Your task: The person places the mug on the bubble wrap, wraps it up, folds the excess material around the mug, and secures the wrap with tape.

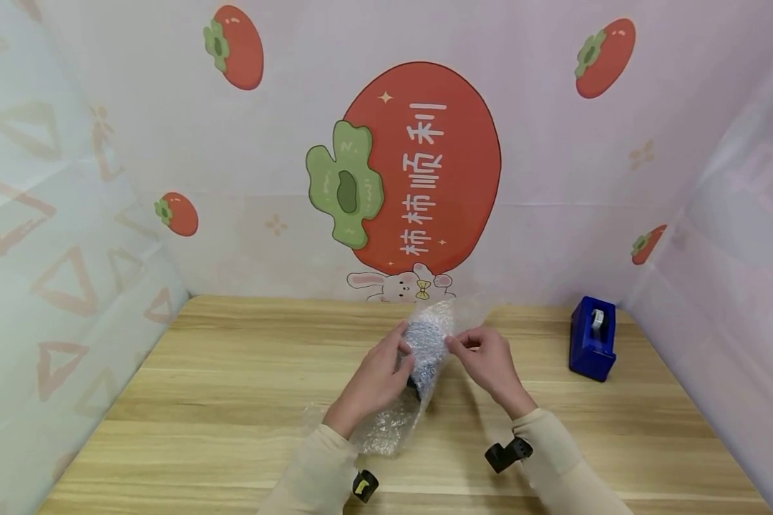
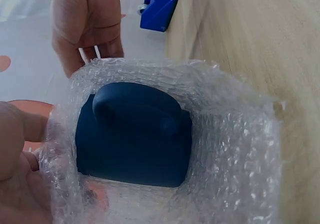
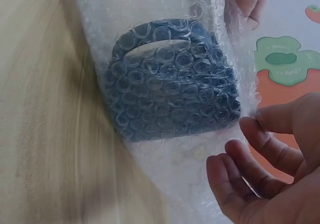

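A dark blue mug (image 2: 135,139) with a loop handle lies inside a sheet of bubble wrap (image 2: 235,149). Its open end shows no wrap over the handle side in the left wrist view, while the right wrist view shows the mug (image 3: 170,93) through the bubbles. My left hand (image 1: 381,368) holds the wrapped bundle from its left side, thumb and fingers bent about it. On the other side my right hand (image 1: 486,357) pinches the edge of the wrap between thumb and index finger; its other fingers (image 3: 252,174) are loosely bent.
A blue tape dispenser (image 1: 592,340) with a roll of tape stands at the back right of the wooden table (image 1: 232,372). Behind the table hangs a backdrop (image 1: 535,236) printed with persimmons. A wrist camera (image 1: 509,455) is strapped to the right sleeve, another camera (image 1: 365,486) to the left.
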`<state>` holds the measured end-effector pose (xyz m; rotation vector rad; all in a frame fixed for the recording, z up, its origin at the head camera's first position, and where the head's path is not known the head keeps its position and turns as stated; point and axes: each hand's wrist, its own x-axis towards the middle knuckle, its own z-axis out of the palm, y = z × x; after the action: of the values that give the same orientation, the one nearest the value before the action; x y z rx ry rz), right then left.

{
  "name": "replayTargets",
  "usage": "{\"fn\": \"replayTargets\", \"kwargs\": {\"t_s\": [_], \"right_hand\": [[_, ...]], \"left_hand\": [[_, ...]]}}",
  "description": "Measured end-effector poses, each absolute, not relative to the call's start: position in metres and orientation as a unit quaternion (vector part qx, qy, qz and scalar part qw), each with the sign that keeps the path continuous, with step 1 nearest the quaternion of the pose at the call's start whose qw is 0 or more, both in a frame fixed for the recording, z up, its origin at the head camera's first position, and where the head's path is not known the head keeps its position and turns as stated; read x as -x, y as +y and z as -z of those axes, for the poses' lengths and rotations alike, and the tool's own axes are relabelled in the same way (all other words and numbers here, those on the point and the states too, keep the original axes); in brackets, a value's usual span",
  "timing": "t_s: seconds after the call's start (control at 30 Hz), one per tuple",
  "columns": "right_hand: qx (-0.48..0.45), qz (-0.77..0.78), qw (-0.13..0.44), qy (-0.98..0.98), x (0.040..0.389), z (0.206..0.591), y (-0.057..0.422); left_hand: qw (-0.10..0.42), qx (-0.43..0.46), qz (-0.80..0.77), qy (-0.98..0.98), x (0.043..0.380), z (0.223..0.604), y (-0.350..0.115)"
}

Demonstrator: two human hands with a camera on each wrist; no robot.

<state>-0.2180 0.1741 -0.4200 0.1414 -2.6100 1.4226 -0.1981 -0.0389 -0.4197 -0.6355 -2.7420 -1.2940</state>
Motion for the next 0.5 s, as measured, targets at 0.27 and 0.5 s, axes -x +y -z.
{"fn": "replayTargets", "kwargs": {"t_s": [0.27, 0.5], "right_hand": [[-0.064, -0.46, 0.072, -0.883, 0.2174, 0.4265, 0.1791], [-0.054, -0.466, 0.053, -0.882, 0.2205, 0.4302, 0.18]], "left_hand": [[0.024, 0.205, 0.431, -0.878, 0.1998, 0.423, -0.0358], [0.007, 0.174, 0.448, -0.877, 0.2005, 0.4204, -0.0288]]}}
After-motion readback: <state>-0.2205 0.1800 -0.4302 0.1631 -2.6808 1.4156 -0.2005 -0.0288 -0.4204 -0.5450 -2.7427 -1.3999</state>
